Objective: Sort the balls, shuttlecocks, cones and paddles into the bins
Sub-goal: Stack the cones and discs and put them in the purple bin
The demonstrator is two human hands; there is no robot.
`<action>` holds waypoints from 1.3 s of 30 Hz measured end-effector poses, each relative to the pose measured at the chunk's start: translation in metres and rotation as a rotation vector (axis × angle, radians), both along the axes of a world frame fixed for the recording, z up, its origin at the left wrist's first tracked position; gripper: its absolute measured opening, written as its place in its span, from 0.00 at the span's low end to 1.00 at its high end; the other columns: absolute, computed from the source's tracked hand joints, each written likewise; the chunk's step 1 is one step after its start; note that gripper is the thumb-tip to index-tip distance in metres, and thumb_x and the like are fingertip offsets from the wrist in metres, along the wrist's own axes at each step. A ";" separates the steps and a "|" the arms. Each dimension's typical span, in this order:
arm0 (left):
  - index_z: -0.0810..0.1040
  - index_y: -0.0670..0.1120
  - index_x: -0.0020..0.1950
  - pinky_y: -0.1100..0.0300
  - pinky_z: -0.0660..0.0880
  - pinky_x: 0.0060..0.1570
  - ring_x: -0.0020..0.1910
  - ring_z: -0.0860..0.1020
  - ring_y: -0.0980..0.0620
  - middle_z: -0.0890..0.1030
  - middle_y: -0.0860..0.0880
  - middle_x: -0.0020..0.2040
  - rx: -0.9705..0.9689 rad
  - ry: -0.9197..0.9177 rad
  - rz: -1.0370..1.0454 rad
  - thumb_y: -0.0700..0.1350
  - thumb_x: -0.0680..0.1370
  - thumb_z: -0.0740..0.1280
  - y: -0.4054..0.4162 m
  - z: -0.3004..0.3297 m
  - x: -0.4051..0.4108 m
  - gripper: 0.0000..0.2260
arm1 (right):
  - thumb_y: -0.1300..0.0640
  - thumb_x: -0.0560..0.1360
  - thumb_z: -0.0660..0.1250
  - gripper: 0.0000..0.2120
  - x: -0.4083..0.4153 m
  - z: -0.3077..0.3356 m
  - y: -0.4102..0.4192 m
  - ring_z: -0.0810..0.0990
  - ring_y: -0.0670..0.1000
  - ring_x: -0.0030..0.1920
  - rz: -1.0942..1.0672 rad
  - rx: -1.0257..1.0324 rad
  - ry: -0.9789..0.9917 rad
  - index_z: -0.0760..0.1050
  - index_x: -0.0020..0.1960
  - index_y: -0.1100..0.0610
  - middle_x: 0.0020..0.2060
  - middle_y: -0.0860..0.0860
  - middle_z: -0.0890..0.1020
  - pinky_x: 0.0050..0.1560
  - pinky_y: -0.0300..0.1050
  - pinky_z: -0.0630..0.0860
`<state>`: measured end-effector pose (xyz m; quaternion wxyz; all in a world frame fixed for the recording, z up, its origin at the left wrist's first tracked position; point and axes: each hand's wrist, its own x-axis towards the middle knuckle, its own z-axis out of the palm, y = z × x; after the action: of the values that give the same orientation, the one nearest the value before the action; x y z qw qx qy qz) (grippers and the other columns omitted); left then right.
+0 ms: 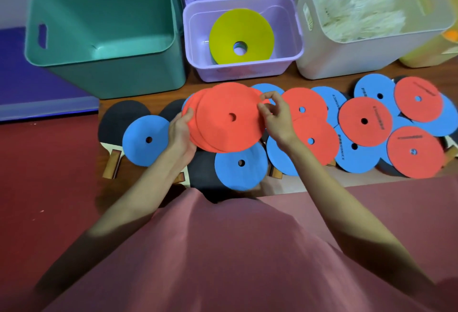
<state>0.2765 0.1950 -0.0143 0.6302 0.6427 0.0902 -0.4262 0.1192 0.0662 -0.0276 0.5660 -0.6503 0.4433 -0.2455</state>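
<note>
Cone-sorting step: left hand [182, 133] and right hand [275, 118] grip a red disc stack [228, 118] before the purple bin [244, 63]; next, drop it inside.

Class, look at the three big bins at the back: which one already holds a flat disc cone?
The purple bin in the middle: a yellow disc cone leans inside it. The green bin looks empty, and the white bin holds white shuttlecocks.

A wooden floor [319, 182] is seen as the central strip. Left of it, a dark red mat [47, 175] is laid; beyond that mat, a purple surface [24, 83] is seen. A pink garment [247, 249] is spread nearest the camera.
</note>
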 end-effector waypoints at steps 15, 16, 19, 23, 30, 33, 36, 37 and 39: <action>0.78 0.45 0.60 0.53 0.77 0.54 0.54 0.80 0.50 0.82 0.48 0.54 0.034 -0.164 -0.114 0.44 0.77 0.68 -0.006 -0.003 -0.009 0.12 | 0.61 0.76 0.65 0.02 0.006 -0.044 -0.021 0.80 0.56 0.37 0.010 -0.020 0.206 0.72 0.44 0.59 0.37 0.54 0.80 0.41 0.52 0.78; 0.78 0.45 0.60 0.52 0.77 0.55 0.55 0.80 0.50 0.82 0.48 0.55 0.040 -0.168 -0.106 0.45 0.77 0.68 -0.007 -0.003 -0.008 0.12 | 0.61 0.76 0.64 0.02 0.003 -0.050 -0.028 0.80 0.57 0.41 -0.004 -0.024 0.258 0.73 0.47 0.59 0.40 0.55 0.81 0.45 0.53 0.77; 0.78 0.47 0.59 0.47 0.77 0.58 0.55 0.80 0.49 0.82 0.49 0.54 0.060 -0.171 -0.085 0.46 0.78 0.68 -0.010 -0.003 -0.004 0.11 | 0.58 0.76 0.65 0.14 0.000 -0.064 -0.051 0.78 0.60 0.53 0.005 -0.030 0.456 0.71 0.58 0.65 0.50 0.63 0.80 0.53 0.51 0.73; 0.77 0.47 0.60 0.44 0.76 0.59 0.56 0.80 0.47 0.82 0.47 0.55 0.068 -0.186 -0.060 0.46 0.77 0.68 -0.016 -0.002 -0.001 0.12 | 0.54 0.74 0.69 0.23 0.013 -0.074 -0.074 0.68 0.62 0.62 0.092 -0.035 0.642 0.67 0.61 0.68 0.52 0.63 0.76 0.59 0.49 0.65; 0.76 0.44 0.63 0.47 0.77 0.57 0.55 0.80 0.48 0.81 0.46 0.56 0.092 -0.202 -0.020 0.45 0.77 0.69 -0.024 -0.005 0.000 0.15 | 0.49 0.68 0.74 0.28 0.029 -0.081 -0.076 0.64 0.61 0.64 0.143 -0.075 0.836 0.68 0.58 0.66 0.59 0.62 0.70 0.59 0.46 0.63; 0.76 0.46 0.62 0.52 0.79 0.52 0.54 0.80 0.50 0.81 0.47 0.56 0.089 -0.211 -0.026 0.45 0.77 0.69 -0.023 -0.006 0.003 0.14 | 0.54 0.68 0.73 0.26 0.029 -0.082 -0.080 0.70 0.62 0.60 0.125 -0.094 0.779 0.67 0.57 0.67 0.57 0.64 0.72 0.51 0.47 0.66; 0.76 0.47 0.61 0.55 0.79 0.49 0.52 0.80 0.51 0.81 0.48 0.55 0.101 -0.235 -0.005 0.46 0.77 0.69 -0.021 -0.006 0.007 0.13 | 0.61 0.75 0.64 0.16 0.022 -0.075 -0.082 0.77 0.64 0.53 0.161 -0.101 0.687 0.64 0.58 0.67 0.52 0.65 0.78 0.44 0.51 0.69; 0.76 0.46 0.61 0.57 0.78 0.48 0.51 0.80 0.52 0.81 0.49 0.54 0.106 -0.246 0.008 0.45 0.77 0.69 -0.020 -0.006 0.009 0.13 | 0.62 0.76 0.62 0.16 0.018 -0.071 -0.083 0.77 0.64 0.54 0.184 -0.112 0.677 0.65 0.60 0.68 0.52 0.65 0.79 0.46 0.51 0.70; 0.75 0.46 0.62 0.61 0.78 0.44 0.49 0.79 0.54 0.80 0.51 0.52 0.110 -0.266 0.017 0.45 0.77 0.68 -0.018 -0.007 0.014 0.13 | 0.64 0.75 0.61 0.17 0.010 -0.061 -0.084 0.78 0.62 0.55 0.215 -0.177 0.633 0.69 0.63 0.66 0.54 0.63 0.80 0.51 0.49 0.71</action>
<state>0.2904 0.1766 -0.0209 0.6039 0.7263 0.0345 -0.3264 0.1293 -0.0180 -0.0890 0.3643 -0.7838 0.5028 -0.0082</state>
